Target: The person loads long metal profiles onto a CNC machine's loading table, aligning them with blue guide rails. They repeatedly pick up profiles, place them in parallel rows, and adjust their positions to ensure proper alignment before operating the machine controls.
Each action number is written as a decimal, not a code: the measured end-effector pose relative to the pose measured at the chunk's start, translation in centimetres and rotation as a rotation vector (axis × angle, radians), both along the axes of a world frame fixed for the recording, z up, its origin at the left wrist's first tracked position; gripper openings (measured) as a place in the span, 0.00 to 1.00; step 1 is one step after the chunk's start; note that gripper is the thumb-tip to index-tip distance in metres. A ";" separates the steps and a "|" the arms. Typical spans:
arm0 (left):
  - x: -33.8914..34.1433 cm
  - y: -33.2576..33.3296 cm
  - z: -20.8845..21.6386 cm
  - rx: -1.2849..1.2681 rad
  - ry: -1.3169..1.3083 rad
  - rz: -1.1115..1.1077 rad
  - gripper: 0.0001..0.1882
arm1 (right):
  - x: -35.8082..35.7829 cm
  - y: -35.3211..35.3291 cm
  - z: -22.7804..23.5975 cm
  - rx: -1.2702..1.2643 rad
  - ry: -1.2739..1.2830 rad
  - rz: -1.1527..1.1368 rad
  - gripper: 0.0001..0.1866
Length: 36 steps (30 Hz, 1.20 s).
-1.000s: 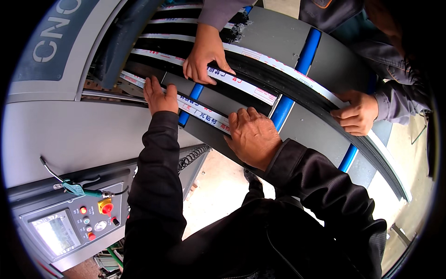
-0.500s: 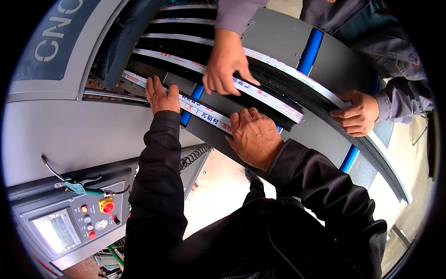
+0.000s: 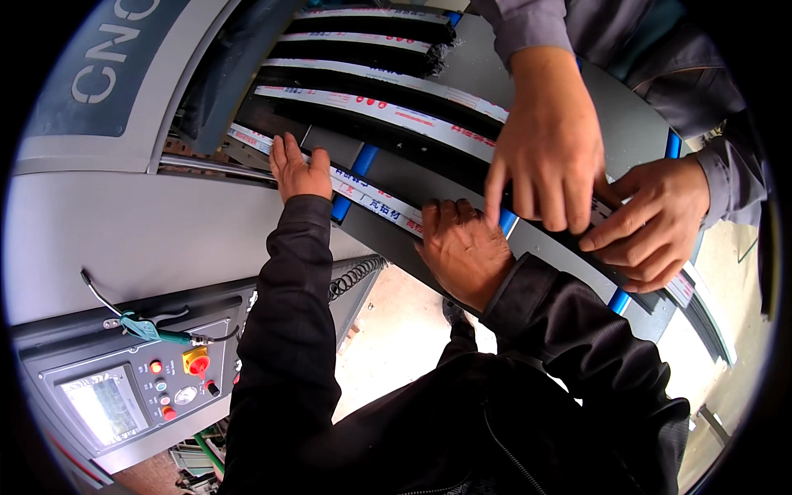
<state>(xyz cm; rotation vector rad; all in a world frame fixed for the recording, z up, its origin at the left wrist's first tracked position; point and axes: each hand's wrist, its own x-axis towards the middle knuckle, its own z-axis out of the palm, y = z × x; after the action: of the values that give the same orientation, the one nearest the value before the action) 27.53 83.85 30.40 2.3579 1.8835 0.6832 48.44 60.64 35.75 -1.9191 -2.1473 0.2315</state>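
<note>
"What are the pieces made of?"

"The nearest is a long, slim profile strip faced with glossy white film printed in red and blue (image 3: 371, 200). Beyond it lie black strips with white film facing (image 3: 379, 103), one ending in a rough, frayed black tuft (image 3: 437, 59). The smooth, flat grey counter (image 3: 540, 254) has bright blue bars (image 3: 363, 161) set across it."

"And the wearer's hands?"

"The left hand (image 3: 299, 169) lies flat over the nearest strip, fingers close together, thumb held apart. The right hand (image 3: 466, 252) bends its fingers over the same strip farther right; I cannot tell whether its thumb pinches it."

"So where is that strip?"

"Along the counter's near side, passing under the left hand and reaching the right. Across from them, a co-worker's two hands (image 3: 652, 223) touch another dark strip."
</note>
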 end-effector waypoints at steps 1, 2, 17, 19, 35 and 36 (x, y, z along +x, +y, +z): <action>-0.2 0.0 0.1 0.007 0.005 0.003 0.40 | 0.0 -0.1 0.1 0.015 -0.039 0.010 0.25; -0.4 -0.1 0.1 0.007 0.009 0.010 0.40 | 0.0 -0.2 0.3 0.030 -0.078 0.022 0.25; 0.3 -0.2 0.1 0.011 0.018 0.047 0.40 | -0.1 -2.3 2.3 -0.067 0.034 -0.047 0.29; 0.5 -0.3 0.2 -0.004 0.009 0.045 0.40 | -0.3 -2.6 2.2 -0.065 0.028 -0.068 0.29; 1.3 -0.4 0.6 -0.047 0.074 0.054 0.40 | -1.0 -3.4 -0.4 0.085 0.013 -0.163 0.28; 1.1 -0.4 0.8 -0.038 0.103 0.056 0.40 | -1.1 -3.3 -0.4 0.083 0.029 -0.155 0.28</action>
<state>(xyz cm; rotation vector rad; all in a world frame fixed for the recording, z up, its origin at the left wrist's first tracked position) 28.59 83.41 31.15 2.3683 1.9917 0.5351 47.39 57.33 35.40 -2.0089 -1.9468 0.1375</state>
